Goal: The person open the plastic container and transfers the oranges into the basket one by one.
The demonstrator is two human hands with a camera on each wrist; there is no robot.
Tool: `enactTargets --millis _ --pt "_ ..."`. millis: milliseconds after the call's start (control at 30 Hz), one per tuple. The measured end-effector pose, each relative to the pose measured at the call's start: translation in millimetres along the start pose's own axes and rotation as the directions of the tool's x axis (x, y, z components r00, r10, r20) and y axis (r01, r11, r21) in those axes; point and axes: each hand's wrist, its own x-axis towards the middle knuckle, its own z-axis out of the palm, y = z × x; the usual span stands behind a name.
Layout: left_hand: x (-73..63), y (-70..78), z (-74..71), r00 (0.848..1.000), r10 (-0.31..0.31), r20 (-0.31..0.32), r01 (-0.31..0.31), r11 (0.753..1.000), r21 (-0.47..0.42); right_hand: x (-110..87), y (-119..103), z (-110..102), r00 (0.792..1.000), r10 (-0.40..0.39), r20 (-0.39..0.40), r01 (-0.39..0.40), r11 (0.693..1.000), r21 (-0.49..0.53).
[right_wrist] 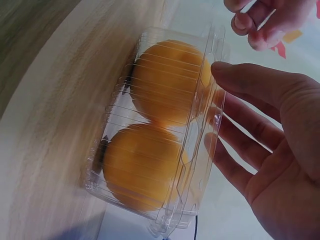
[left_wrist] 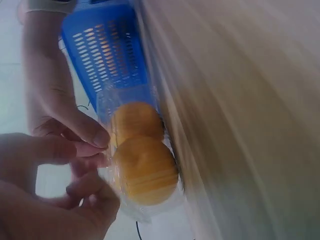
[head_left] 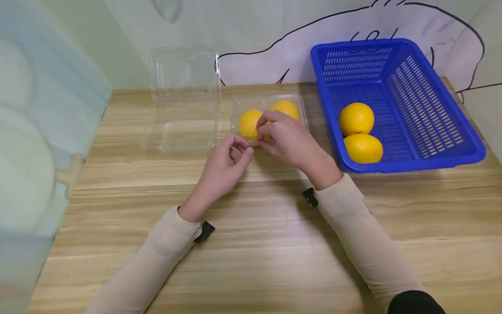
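Two oranges [head_left: 248,123] lie side by side inside a clear plastic clamshell box [right_wrist: 192,125], seen through its ribbed wall in the right wrist view. The box's lid is down over them. My right hand [head_left: 288,138] is over the front of the box and pinches its rim, the thumb against the edge and the other fingers curled over the lid. My left hand [head_left: 220,170] hovers by the front left corner, fingers loosely bent, thumb and index tips close together with nothing between them.
An empty clear clamshell [head_left: 184,98] stands with its lid raised at the back left, against the wall. On the right is a blue slatted basket [head_left: 451,162] with two oranges [head_left: 356,119] along its left side. All of this rests on a wood-grain table [head_left: 251,244].
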Motion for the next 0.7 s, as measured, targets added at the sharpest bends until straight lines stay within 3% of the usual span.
enactTargets --millis 133,233,333,467,600,700 --pt "4.6 -2.6 3.4 0.986 0.142 -0.085 -0.135 0.988 0.079 -0.4 4.0 0.4 1.0 0.027 0.008 -0.027 0.999 0.026" --pt "9.8 -1.4 2.4 0.976 0.199 -0.086 -0.18 0.965 0.193 1.1 5.7 0.5 0.999 0.035 -0.001 -0.035 0.998 0.048" --pt "15.0 1.3 0.9 0.982 0.188 -0.026 -0.168 0.923 0.347 2.7 5.4 0.5 0.999 0.05 -0.003 -0.05 0.997 0.061" --pt "20.8 3.1 2.8 0.987 0.147 0.07 -0.162 0.846 0.509 2.0 4.2 -0.5 0.997 0.072 0.008 -0.072 0.995 0.067" --pt "23.7 2.4 5.4 0.983 0.157 0.091 -0.18 0.786 0.592 1.7 3.6 -2.0 0.998 0.069 0.013 -0.07 0.994 0.082" --pt "25.5 2.0 7.2 0.978 0.186 0.092 -0.203 0.758 0.62 1.0 4.4 -4.2 0.998 0.067 0.018 -0.069 0.993 0.094"
